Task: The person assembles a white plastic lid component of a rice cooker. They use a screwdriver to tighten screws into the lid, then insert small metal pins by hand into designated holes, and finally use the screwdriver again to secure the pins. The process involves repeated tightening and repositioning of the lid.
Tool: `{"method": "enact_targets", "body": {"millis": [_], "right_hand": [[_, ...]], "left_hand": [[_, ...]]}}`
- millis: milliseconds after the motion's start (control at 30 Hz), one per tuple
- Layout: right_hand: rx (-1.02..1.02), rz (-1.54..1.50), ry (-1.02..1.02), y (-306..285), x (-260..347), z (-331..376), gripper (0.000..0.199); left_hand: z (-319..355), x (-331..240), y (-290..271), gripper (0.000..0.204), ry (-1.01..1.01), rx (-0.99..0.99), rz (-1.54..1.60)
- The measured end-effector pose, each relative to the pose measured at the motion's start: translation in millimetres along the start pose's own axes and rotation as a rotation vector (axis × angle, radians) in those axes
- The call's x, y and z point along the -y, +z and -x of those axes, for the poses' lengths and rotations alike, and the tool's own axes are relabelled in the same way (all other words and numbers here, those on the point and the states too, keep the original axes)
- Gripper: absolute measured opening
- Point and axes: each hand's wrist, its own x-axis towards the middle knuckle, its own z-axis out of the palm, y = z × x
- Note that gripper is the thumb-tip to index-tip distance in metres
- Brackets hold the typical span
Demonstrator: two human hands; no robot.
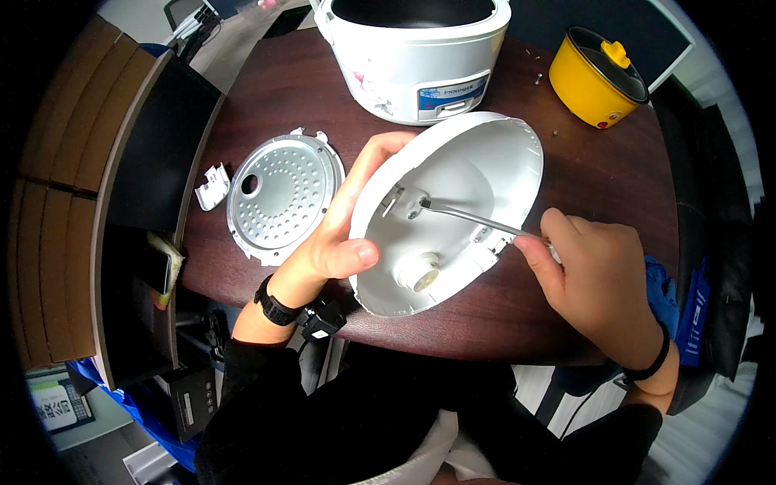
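Observation:
My left hand (335,234) holds a white domed rice cooker lid shell (473,174) by its left rim, thumb at the near edge and fingers behind. The shell is tilted with its hollow inside facing me. In my right hand (598,279) is a screwdriver (473,218), its handle mostly hidden by the fingers. The metal shaft reaches leftward into the shell, and its tip is at a small metal fitting (416,206) there. A round cream-coloured plastic part (422,273) sits low inside the shell.
A white rice cooker body (384,77) stands behind the shell on the dark wooden table (453,335). At left lie a perforated metal disc (287,198) and a small white plastic piece (212,187). Loose screws (539,78) lie near a yellow pot (586,85) at back right.

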Motion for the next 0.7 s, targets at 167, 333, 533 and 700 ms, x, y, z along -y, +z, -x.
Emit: {"method": "enact_targets", "body": {"millis": [167, 333, 533, 700], "right_hand": [[0.043, -0.021, 0.015, -9.9, 7.1, 1.5, 0.028], [0.078, -0.058, 0.051, -11.3, 10.2, 2.0, 0.028], [0.079, 0.068, 0.104, -24.2, 17.1, 1.8, 0.029], [-0.001, 0.189, 0.066, -31.1, 23.4, -5.7, 0.028]], "left_hand": [[3.0, -4.2, 5.1, 0.108, 0.014, -0.020, -0.036], [4.2, -3.7, 3.6, 0.107, 0.033, -0.016, -0.068], [1.2, 2.4, 5.2, 0.107, 0.070, -0.016, -0.134], [1.8, 5.9, 1.8, 0.106, 0.115, -0.040, -0.211]]}}
